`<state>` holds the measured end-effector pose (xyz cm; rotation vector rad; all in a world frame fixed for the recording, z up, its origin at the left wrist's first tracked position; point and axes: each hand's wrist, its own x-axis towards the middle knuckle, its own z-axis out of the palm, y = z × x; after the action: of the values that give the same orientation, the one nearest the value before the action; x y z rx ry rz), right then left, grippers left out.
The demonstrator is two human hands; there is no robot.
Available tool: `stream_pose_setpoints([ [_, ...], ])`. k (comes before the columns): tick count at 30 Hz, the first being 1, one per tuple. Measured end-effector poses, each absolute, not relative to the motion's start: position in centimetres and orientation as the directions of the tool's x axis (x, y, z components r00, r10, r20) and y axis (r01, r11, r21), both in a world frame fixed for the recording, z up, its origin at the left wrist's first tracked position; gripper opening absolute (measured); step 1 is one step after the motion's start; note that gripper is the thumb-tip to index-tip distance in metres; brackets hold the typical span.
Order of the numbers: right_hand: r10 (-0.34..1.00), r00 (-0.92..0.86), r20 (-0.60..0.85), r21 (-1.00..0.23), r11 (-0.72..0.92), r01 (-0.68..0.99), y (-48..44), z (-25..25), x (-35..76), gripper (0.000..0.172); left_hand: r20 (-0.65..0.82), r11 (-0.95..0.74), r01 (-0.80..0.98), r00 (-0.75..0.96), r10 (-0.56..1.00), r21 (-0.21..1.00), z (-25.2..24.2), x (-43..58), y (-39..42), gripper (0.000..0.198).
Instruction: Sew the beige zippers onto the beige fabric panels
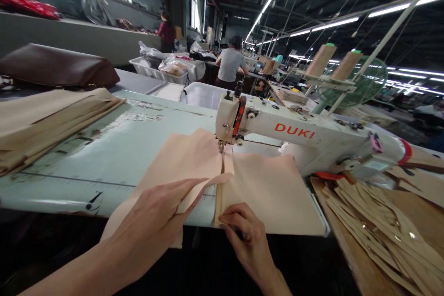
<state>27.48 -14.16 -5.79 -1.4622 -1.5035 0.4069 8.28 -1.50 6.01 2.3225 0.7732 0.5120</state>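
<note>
Two beige panels lie under the needle of a white sewing machine (222, 122); they look like leather or a similar sheet. My left hand (159, 208) is closed on the edge of the left panel (173, 162), which curls up between thumb and fingers. The right panel (267, 189) lies flat beside the machine's arm. My right hand (246, 229) pinches the near end of a narrow tan strip (219, 203) at the table's front edge. That strip runs up between the panels toward the presser foot (221, 146).
Folded beige pieces (45, 125) and a brown leather bag (58, 67) sit at left. Stacked tan strips (374, 236) cover a wooden board at right. Thread cones (321, 59) stand behind the machine. A person in a grey shirt (231, 64) works farther back.
</note>
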Motion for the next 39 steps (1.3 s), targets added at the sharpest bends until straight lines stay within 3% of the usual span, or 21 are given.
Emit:
stream_pose_setpoints([
  [8, 0.923, 0.173, 0.344, -0.8, 0.192, 0.568, -14.1, -4.9, 27.5, 0.014, 0.158, -0.663, 0.366, 0.79, 0.592, 0.654, 5.8, 8.2, -2.2, 0.041],
  [13, 0.918, 0.118, 0.38, -0.744, 0.227, 0.628, -13.9, -4.6, 27.4, 0.016, 0.225, -0.747, 0.341, 0.81, 0.542, 0.571, 4.7, 8.0, -2.5, 0.046],
  [15, 0.913, 0.1, 0.395, -0.713, 0.236, 0.66, -13.9, -4.7, 27.4, 0.018, 0.32, -0.84, 0.267, 0.836, 0.446, 0.473, 3.4, 7.8, -2.8, 0.053],
  [18, 0.893, 0.074, 0.443, -0.66, 0.27, 0.701, -14.0, -5.1, 27.4, 0.02, 0.491, -0.974, 0.137, 0.846, 0.21, 0.182, 0.4, 7.7, -3.4, 0.063],
  [20, 0.88, 0.053, 0.471, -0.635, 0.297, 0.713, -14.1, -5.3, 27.3, 0.022, 0.519, -0.995, 0.1, 0.85, 0.092, 0.013, -1.8, 7.7, -3.7, 0.064],
  [22, 0.873, 0.047, 0.485, -0.628, 0.31, 0.714, -14.0, -5.5, 27.3, 0.02, 0.519, -0.994, 0.092, 0.853, 0.05, -0.056, -3.4, 7.8, -3.9, 0.064],
  [30, 0.845, 0.079, 0.529, -0.61, 0.314, 0.727, -13.6, -5.6, 27.4, 0.027, 0.452, -0.981, 0.103, 0.892, 0.017, -0.166, -3.1, 7.6, -3.4, 0.064],
  [35, 0.841, 0.084, 0.534, -0.604, 0.31, 0.734, -13.8, -5.7, 27.3, 0.021, 0.439, -0.988, 0.102, 0.898, 0.041, -0.114, -2.9, 7.7, -3.5, 0.064],
  [39, 0.887, 0.09, 0.453, -0.651, 0.26, 0.713, -14.4, -3.9, 27.6, 0.02, 0.461, -0.991, 0.111, 0.885, 0.063, -0.077, -2.7, 8.0, -3.6, 0.054],
])
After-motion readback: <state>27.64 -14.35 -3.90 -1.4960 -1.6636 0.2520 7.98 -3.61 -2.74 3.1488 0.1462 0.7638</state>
